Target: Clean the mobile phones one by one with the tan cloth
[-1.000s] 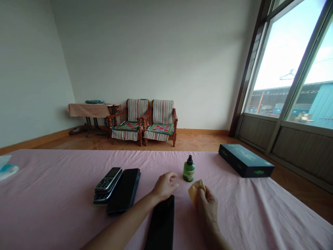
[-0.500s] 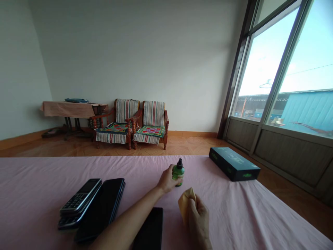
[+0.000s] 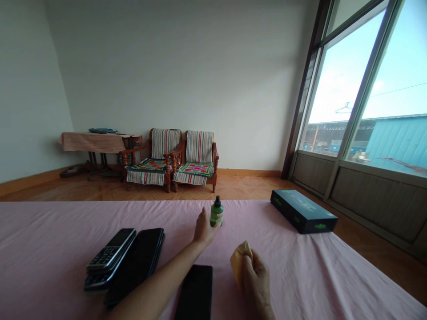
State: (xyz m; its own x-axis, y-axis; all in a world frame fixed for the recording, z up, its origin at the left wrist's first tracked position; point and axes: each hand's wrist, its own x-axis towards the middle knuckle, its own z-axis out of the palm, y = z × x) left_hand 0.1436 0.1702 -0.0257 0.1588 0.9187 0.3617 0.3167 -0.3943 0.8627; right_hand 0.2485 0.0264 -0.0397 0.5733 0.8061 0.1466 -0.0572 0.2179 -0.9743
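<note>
A small green bottle (image 3: pixel 216 213) with a black spray top stands upright on the pink sheet. Right beside it is my left hand (image 3: pixel 205 229), thumb raised away from the bottle and fingers spread near its base; whether a fingertip still touches it I cannot tell. My right hand (image 3: pixel 256 275) pinches a folded yellow cloth (image 3: pixel 239 262) above the sheet. Between my forearms lies a black phone or tablet-like slab (image 3: pixel 196 291), screen dark. To the left, stacked keypad phones (image 3: pixel 108 255) rest against stacked black slabs (image 3: pixel 142 258), partly covered by my left forearm.
A dark flat box (image 3: pixel 303 211) with green marks lies at the right on the pink sheet (image 3: pixel 300 275). Beyond the sheet's far edge are two wooden armchairs (image 3: pixel 198 155), a cloth-covered table (image 3: pixel 93 142) and a large window at the right.
My left hand has carried the bottle left and away from me, and its fingers have loosened around it. The right hand keeps the cloth almost in place. The view has shifted slightly.
</note>
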